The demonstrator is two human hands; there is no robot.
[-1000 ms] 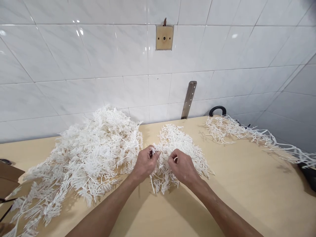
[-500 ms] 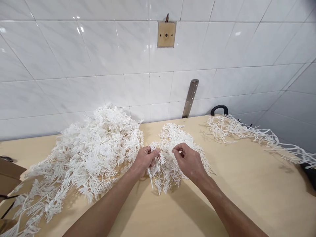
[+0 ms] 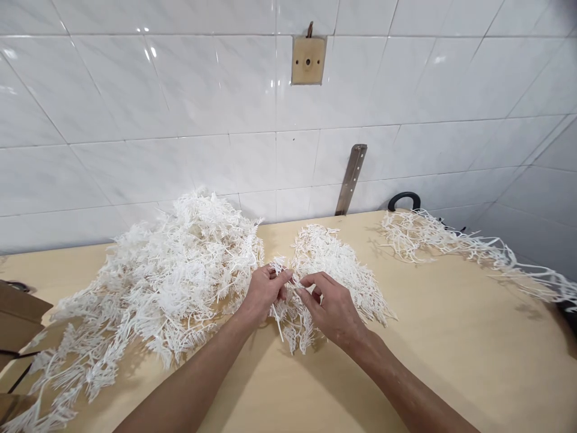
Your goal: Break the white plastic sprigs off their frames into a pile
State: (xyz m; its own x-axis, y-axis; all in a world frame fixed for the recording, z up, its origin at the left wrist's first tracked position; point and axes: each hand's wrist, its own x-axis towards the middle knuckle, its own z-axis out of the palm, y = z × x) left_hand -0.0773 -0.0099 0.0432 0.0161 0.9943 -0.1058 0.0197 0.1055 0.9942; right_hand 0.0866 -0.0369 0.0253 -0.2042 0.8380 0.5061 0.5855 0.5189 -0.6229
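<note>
My left hand is closed on a white, finely branched artificial sprig, whose pale stem sticks out below the fingers. Close by on the right, my right hand has thumb and forefinger nearly together at the sprig; whether a bit of it is between them is too small to make out. Under and behind both hands lies a small heap of white sprigs. A much larger pile of the same white branches spreads over the table to the left.
Bare white stems trail along the right of the wooden table, near a black curved handle. A metal strip leans on the tiled wall. A brown cardboard box stands at the left edge.
My right hand has moved left, closing the gap to my left hand and the sprig. My left hand stays almost in place. The view has shifted slightly.
</note>
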